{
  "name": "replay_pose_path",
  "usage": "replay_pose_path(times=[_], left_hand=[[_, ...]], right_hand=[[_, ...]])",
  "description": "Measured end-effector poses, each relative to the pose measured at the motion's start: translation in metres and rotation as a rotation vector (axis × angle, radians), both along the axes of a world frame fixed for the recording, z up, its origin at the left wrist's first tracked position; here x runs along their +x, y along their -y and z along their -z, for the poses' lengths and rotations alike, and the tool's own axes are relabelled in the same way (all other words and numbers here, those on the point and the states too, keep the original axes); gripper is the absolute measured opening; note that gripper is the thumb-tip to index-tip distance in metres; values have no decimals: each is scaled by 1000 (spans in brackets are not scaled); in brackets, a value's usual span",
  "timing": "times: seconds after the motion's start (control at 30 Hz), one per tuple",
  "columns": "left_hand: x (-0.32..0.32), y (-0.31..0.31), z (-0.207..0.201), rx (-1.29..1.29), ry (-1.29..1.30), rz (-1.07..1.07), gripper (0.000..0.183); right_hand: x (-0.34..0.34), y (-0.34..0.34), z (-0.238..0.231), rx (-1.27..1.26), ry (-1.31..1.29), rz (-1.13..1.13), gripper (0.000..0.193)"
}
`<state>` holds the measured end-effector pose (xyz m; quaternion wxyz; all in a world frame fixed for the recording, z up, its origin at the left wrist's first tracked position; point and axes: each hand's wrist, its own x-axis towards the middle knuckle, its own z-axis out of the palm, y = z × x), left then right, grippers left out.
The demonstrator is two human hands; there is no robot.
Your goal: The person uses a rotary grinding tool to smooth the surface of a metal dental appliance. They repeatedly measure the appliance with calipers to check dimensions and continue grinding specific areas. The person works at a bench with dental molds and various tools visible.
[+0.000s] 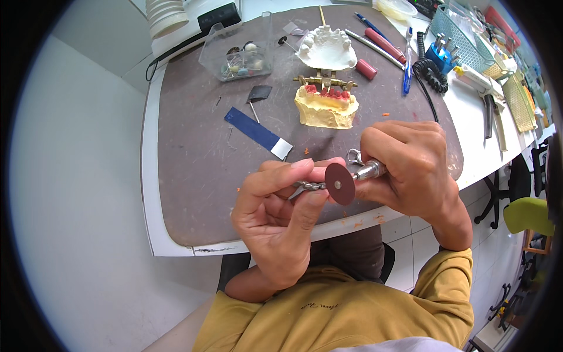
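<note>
My left hand [278, 214] pinches a small shiny metal dental casting [309, 186] between thumb and fingers, above the near edge of the table. My right hand [410, 164] is closed round a metal rotary handpiece [370, 171]. On its tip sits a round reddish-brown cutting disc [339, 186], right beside the casting; whether the two touch I cannot tell. A small looped metal piece [353, 156] shows just behind the handpiece. Beyond my hands stands a yellow plaster jaw model [326, 112] with red wax on its teeth, hinged by a brass articulator [326, 81] to a white plaster jaw model [327, 50].
A clear plastic box [237, 61] of small polishing tools stands at the far left. Nearer lie a blue-and-white strip [253, 129] and a dark square-headed tool [258, 94]. Pens [407, 64], a red-handled tool [384, 44], a coiled black cord [431, 76] and baskets [463, 38] line the right.
</note>
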<state>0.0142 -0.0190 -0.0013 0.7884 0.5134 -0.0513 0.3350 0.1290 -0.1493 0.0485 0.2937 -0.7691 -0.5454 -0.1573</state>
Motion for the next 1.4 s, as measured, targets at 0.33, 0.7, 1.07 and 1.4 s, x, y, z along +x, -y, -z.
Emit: replay_pose_path(times=[0.33, 0.7, 1.07, 1.4], left_hand=[[0, 1, -4, -30, -32, -4, 30], [1, 1, -3, -26, 9, 15, 29], [1, 1, -5, -17, -3, 11, 28], [2, 1, -3, 13, 16, -10, 28]], right_hand=[[-1, 1, -1, -5, -11, 25, 47], [0, -1, 0, -5, 13, -4, 48], [1, -2, -5, -14, 51, -17, 49], [1, -2, 2, 21, 3, -12, 49]])
